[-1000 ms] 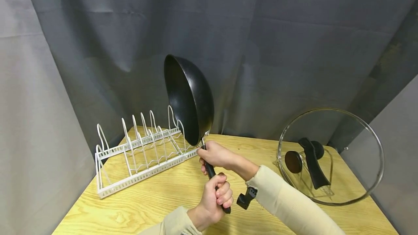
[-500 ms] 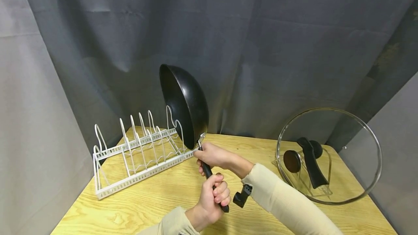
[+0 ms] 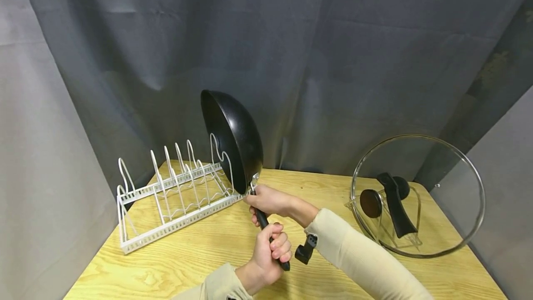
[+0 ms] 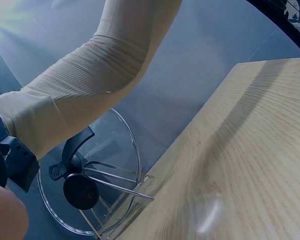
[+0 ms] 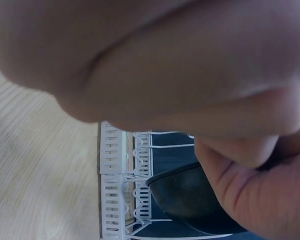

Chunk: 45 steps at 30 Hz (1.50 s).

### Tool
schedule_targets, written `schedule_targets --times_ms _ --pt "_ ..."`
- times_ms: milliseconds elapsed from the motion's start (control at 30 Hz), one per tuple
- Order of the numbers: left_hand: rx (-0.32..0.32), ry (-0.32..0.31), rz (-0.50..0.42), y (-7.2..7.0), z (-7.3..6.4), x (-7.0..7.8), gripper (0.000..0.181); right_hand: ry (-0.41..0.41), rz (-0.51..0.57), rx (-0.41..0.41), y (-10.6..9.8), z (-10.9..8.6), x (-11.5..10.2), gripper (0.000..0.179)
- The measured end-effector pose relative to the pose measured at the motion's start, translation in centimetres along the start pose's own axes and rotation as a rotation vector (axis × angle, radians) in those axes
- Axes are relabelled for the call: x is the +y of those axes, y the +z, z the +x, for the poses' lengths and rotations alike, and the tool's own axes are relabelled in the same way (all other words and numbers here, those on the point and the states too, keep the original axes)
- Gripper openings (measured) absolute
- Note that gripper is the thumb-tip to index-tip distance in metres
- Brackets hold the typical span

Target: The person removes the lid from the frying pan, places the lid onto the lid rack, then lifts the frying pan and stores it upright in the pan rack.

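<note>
A black wok (image 3: 245,138) stands on its edge, its hollow facing left, at the right end of a white wire dish rack (image 3: 179,221). Its lower rim is down by the rack's last wire loop, which overlaps the hollow in the head view. My right hand (image 3: 270,200) grips the black handle (image 3: 262,219) near the metal neck. Further down, toward the handle's end, my left hand (image 3: 272,251) is wrapped around it. The right wrist view shows curled fingers (image 5: 190,75) close up, with part of the wok (image 5: 195,195) and rack (image 5: 114,200) beyond.
On the right of the wooden table (image 3: 200,253), a large glass lid (image 3: 479,216) with a metal rim leans upright in a wire stand (image 3: 418,216). A black knob and curved black handle show there. Grey curtains (image 3: 333,82) hang behind and at the sides.
The wok has come down and slightly left, toward the rack's right end. Both hands have kept their hold on the handle. The head view has shifted a little.
</note>
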<state>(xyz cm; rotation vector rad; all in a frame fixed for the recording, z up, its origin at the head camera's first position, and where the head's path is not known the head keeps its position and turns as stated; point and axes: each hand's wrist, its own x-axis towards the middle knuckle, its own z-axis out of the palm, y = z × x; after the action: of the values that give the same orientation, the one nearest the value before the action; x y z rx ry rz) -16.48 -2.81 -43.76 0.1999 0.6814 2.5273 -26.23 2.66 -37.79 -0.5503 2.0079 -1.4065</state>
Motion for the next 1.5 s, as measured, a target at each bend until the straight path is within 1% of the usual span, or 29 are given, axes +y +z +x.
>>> schedule_targets --times_ms 133,233,300,433,667,833,1000,1167,1500 --pt "0.031 -0.004 -0.018 -0.3 0.0 -0.1 0.041 0.009 -0.008 -0.007 0.1 0.3 0.4 0.015" --pt "0.051 -0.006 -0.025 -0.5 -0.1 -0.3 0.040 0.016 -0.019 -0.005 0.2 0.4 0.7 0.020" --pt "0.060 -0.008 -0.028 -0.6 0.0 -0.3 0.039 0.021 -0.026 -0.005 0.2 0.4 0.8 0.024" --pt "0.070 -0.013 -0.037 -0.7 0.0 -0.3 0.039 0.019 -0.031 -0.010 0.2 0.6 1.0 0.024" --pt "0.082 -0.027 -0.064 -0.9 0.2 -0.3 0.040 0.025 -0.032 -0.024 0.0 1.1 1.3 0.026" --pt "0.087 -0.019 -0.063 -1.1 0.5 -0.1 0.040 0.036 -0.030 -0.023 0.0 1.2 1.1 0.026" --pt "0.071 -0.012 -0.062 -1.1 0.8 0.1 0.041 0.037 -0.051 -0.015 -0.2 1.6 1.1 0.029" --pt "0.056 -0.012 -0.057 -1.1 1.2 0.6 0.042 0.044 -0.034 -0.018 -0.5 2.0 0.8 0.029" --pt "0.086 0.009 -0.059 -1.6 1.9 1.1 0.038 0.068 0.003 -0.013 -1.0 3.2 1.2 0.023"
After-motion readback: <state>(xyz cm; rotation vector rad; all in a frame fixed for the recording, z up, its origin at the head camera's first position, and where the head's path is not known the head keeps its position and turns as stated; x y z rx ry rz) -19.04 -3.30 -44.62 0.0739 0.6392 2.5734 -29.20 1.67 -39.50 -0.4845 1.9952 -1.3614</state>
